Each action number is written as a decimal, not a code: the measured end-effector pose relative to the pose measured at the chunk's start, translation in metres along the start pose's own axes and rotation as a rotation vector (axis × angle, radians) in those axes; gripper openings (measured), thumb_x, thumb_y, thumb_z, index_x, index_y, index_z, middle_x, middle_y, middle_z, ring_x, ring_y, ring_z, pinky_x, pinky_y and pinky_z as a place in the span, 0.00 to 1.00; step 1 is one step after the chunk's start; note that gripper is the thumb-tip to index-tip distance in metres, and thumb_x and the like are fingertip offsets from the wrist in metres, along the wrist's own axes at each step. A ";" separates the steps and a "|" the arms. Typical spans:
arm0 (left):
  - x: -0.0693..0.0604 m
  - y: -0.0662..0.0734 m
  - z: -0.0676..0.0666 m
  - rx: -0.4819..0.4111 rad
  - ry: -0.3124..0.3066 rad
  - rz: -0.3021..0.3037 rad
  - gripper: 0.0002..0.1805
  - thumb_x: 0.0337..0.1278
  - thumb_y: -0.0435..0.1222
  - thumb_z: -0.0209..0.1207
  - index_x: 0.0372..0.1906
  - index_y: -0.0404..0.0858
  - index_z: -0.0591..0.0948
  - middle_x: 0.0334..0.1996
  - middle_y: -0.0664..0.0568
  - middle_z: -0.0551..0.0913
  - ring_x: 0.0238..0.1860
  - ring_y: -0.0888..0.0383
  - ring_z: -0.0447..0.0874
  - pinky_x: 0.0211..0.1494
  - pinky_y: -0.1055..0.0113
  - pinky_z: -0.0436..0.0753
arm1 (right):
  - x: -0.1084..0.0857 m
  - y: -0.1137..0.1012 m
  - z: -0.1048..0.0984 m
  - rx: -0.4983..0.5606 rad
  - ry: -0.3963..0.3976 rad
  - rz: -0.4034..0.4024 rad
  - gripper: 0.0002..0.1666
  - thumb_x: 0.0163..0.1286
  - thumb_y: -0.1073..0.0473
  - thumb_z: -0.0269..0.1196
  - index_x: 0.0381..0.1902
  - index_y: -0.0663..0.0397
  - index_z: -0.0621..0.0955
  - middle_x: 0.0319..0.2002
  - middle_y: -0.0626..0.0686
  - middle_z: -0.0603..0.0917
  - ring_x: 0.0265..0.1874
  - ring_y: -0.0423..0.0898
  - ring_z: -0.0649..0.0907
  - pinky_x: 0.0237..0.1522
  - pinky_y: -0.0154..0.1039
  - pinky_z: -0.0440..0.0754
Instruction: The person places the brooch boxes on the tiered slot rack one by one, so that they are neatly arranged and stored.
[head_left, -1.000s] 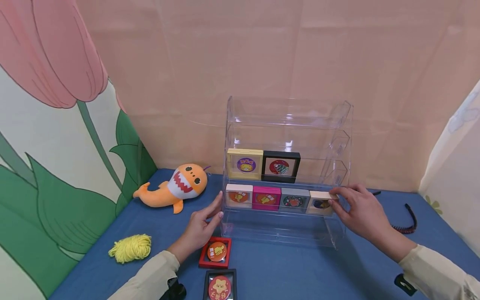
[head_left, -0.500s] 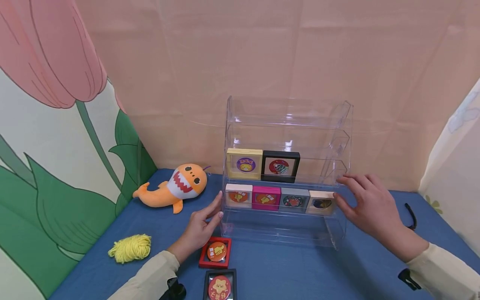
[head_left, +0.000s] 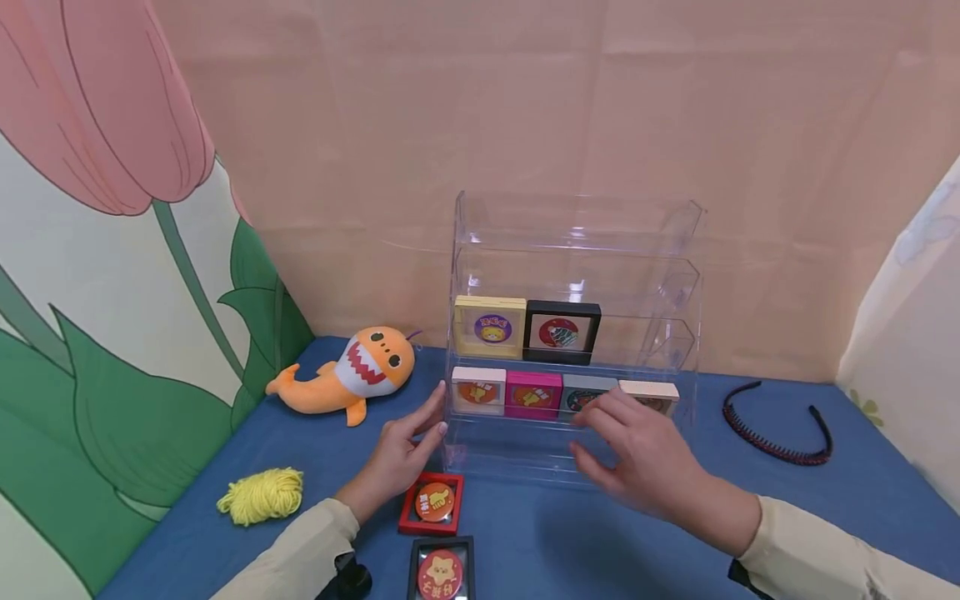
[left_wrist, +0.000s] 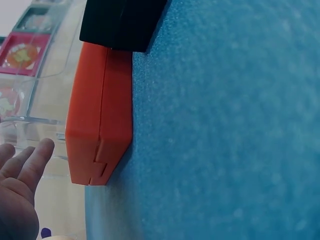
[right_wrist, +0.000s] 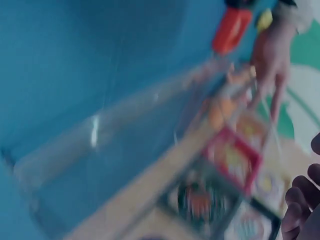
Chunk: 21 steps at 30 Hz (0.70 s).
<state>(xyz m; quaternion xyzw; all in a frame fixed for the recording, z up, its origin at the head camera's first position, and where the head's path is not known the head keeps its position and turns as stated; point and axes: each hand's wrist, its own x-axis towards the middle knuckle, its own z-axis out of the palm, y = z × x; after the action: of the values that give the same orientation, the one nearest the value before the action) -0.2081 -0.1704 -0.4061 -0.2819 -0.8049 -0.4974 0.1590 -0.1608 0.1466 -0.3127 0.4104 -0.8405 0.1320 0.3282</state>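
Observation:
A clear acrylic display rack (head_left: 517,457) stands on a blue cloth. My left hand (head_left: 405,450) has its fingers against the rack's left side. In front of the rack, my right hand (head_left: 648,458) hovers with loosely bent fingers and nothing in them, partly covering the lower row. That row holds small badge display frames: white (head_left: 478,392), pink (head_left: 533,396), grey (head_left: 581,387) and cream (head_left: 652,390). On the tier above sit a pale yellow frame (head_left: 491,327) and a black frame (head_left: 562,333). Below my left hand lies a red frame (head_left: 431,503), nearer me another black frame (head_left: 441,571).
An orange plush shark (head_left: 363,371) lies left of the rack, with a skein of yellow yarn (head_left: 261,497) nearer me. To the right is a dark headband (head_left: 786,454). A pink backdrop (head_left: 570,100) hangs behind.
My right hand has let go of the cream frame at the row's right end, drawn back right, then swung left in front of the rack. My left hand has stayed in place.

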 end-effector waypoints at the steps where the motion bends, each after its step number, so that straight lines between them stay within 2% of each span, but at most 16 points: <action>1: 0.000 0.003 0.000 0.001 0.001 -0.004 0.34 0.62 0.24 0.56 0.72 0.39 0.61 0.64 0.42 0.67 0.58 0.46 0.73 0.47 0.55 0.79 | 0.000 -0.005 0.006 0.012 -0.035 -0.006 0.11 0.58 0.48 0.65 0.33 0.48 0.82 0.32 0.44 0.79 0.31 0.38 0.75 0.25 0.32 0.79; 2: 0.000 0.008 -0.001 0.004 0.000 -0.007 0.33 0.62 0.24 0.55 0.71 0.37 0.60 0.64 0.41 0.67 0.58 0.45 0.74 0.47 0.55 0.80 | -0.001 -0.010 0.013 0.025 -0.070 -0.012 0.11 0.54 0.51 0.68 0.33 0.48 0.82 0.32 0.43 0.79 0.31 0.38 0.75 0.26 0.31 0.79; 4: 0.000 0.018 -0.002 0.003 -0.001 -0.011 0.33 0.62 0.23 0.55 0.71 0.35 0.61 0.63 0.39 0.67 0.57 0.44 0.73 0.47 0.55 0.80 | -0.003 -0.019 0.028 0.050 -0.142 -0.019 0.11 0.53 0.51 0.69 0.34 0.46 0.82 0.32 0.42 0.79 0.31 0.37 0.75 0.27 0.30 0.78; 8: 0.000 0.033 -0.006 0.009 -0.008 0.000 0.32 0.61 0.22 0.54 0.70 0.30 0.60 0.63 0.36 0.67 0.57 0.42 0.74 0.47 0.54 0.80 | -0.009 -0.034 0.055 0.109 -0.332 -0.011 0.15 0.59 0.47 0.66 0.40 0.48 0.83 0.35 0.43 0.79 0.33 0.38 0.75 0.29 0.33 0.79; 13: -0.001 0.008 -0.002 0.008 -0.013 0.013 0.34 0.63 0.26 0.55 0.72 0.40 0.60 0.65 0.42 0.66 0.58 0.47 0.73 0.48 0.57 0.79 | -0.004 -0.046 0.079 0.179 -0.578 0.084 0.26 0.66 0.40 0.59 0.52 0.51 0.80 0.42 0.44 0.79 0.40 0.40 0.77 0.36 0.39 0.81; 15: -0.001 0.011 -0.003 0.002 -0.018 -0.004 0.33 0.64 0.27 0.55 0.72 0.41 0.59 0.65 0.44 0.66 0.59 0.48 0.73 0.49 0.57 0.79 | 0.000 -0.049 0.087 0.201 -0.621 0.125 0.30 0.66 0.37 0.57 0.55 0.52 0.79 0.46 0.46 0.80 0.44 0.41 0.78 0.40 0.42 0.82; 17: 0.000 0.021 -0.005 -0.015 -0.023 -0.023 0.33 0.64 0.27 0.55 0.72 0.39 0.60 0.65 0.43 0.66 0.59 0.47 0.72 0.50 0.56 0.78 | 0.005 -0.052 0.095 0.226 -0.639 0.157 0.33 0.66 0.35 0.56 0.57 0.53 0.77 0.49 0.49 0.80 0.47 0.42 0.79 0.42 0.44 0.82; 20: 0.000 0.039 -0.008 -0.019 -0.024 -0.028 0.32 0.63 0.24 0.54 0.70 0.32 0.60 0.63 0.39 0.67 0.58 0.43 0.73 0.49 0.53 0.79 | 0.010 -0.057 0.107 0.246 -0.656 0.171 0.36 0.66 0.33 0.55 0.59 0.55 0.76 0.51 0.51 0.80 0.50 0.44 0.79 0.44 0.44 0.82; 21: 0.000 0.038 -0.008 -0.018 -0.023 -0.024 0.32 0.62 0.23 0.54 0.70 0.32 0.60 0.63 0.39 0.67 0.58 0.43 0.73 0.48 0.53 0.79 | 0.012 -0.059 0.111 0.246 -0.657 0.169 0.37 0.66 0.33 0.54 0.59 0.55 0.76 0.51 0.51 0.80 0.50 0.44 0.79 0.43 0.44 0.82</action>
<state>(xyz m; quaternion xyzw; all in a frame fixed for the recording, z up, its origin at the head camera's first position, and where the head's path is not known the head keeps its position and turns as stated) -0.1851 -0.1645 -0.3748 -0.2791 -0.8056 -0.5031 0.1415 -0.1695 0.0480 -0.3906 0.3964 -0.9099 0.1200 -0.0235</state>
